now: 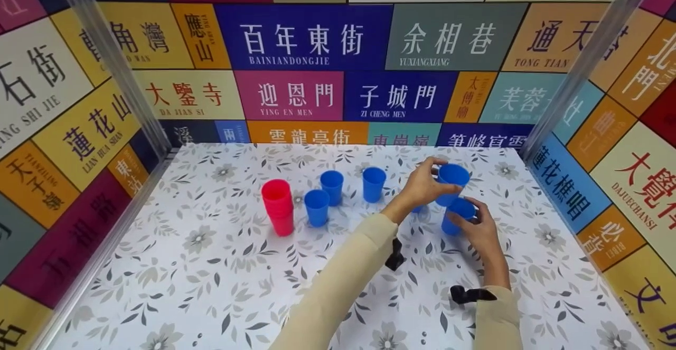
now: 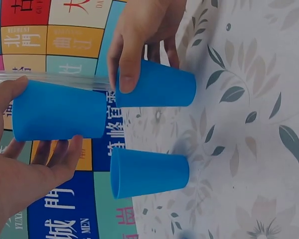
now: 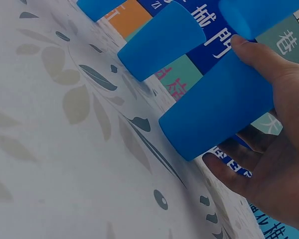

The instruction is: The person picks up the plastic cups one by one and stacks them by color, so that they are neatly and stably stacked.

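Observation:
My left hand (image 1: 424,183) grips a blue cup (image 1: 452,175) by its sides and holds it raised. In the left wrist view that cup (image 2: 60,112) sits between thumb and fingers. Just below and nearer, my right hand (image 1: 479,228) grips a second blue cup (image 1: 454,225), thumb on one side, fingers on the other. The right wrist view shows this cup (image 3: 219,104) with its base at or close to the tabletop. A third blue cup (image 2: 152,174) stands beside them, mostly hidden behind my left wrist in the head view.
To the left on the flower-patterned table (image 1: 237,286) stand more blue cups (image 1: 374,185), two of them (image 1: 331,186) close together. Left of those is a stack of nested red cups (image 1: 278,207). Sign-covered walls (image 1: 301,38) enclose the back and sides.

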A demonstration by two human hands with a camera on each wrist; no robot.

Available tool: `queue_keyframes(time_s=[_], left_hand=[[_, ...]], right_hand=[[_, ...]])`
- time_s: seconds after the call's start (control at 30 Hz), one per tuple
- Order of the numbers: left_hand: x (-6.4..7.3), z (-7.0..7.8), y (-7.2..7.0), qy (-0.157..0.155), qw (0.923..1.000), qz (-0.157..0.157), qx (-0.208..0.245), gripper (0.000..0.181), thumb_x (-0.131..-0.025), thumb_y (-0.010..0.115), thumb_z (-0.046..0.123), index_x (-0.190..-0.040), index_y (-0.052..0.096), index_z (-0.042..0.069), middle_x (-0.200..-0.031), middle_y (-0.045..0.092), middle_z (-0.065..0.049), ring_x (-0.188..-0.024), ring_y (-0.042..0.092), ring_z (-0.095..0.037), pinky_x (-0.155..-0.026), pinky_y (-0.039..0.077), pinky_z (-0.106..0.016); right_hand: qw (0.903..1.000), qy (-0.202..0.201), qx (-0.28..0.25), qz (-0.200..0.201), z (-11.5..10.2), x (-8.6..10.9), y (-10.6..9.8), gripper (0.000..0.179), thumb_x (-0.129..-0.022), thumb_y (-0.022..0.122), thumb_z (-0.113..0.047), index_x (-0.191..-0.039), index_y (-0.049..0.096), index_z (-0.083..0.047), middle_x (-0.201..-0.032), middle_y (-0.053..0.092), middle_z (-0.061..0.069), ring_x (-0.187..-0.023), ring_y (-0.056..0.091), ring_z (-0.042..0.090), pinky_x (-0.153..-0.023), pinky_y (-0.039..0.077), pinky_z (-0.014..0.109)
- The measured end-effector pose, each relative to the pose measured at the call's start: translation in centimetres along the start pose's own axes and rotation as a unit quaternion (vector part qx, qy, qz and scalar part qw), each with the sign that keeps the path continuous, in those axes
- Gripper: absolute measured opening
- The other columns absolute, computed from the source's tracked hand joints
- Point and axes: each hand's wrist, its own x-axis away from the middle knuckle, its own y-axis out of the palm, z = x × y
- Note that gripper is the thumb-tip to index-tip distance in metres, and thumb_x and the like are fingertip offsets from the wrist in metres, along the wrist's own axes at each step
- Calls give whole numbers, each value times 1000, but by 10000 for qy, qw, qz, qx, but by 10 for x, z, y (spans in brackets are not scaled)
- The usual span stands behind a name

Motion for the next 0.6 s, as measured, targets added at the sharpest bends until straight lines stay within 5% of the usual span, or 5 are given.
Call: queue_keyframes(time_s=[0.6], left_hand=[[-10,-2,28,48,9994,-320,156,63,-81,84,31,-138,57,27,-132,64,-5,-119,62,-16,-95,55,-28]], right_hand=[[9990,82,429,-46,-3,3,-2,102,-86,71,-57,-161,14,-17,-164,22,24,-150,26,46,-121,27,60]])
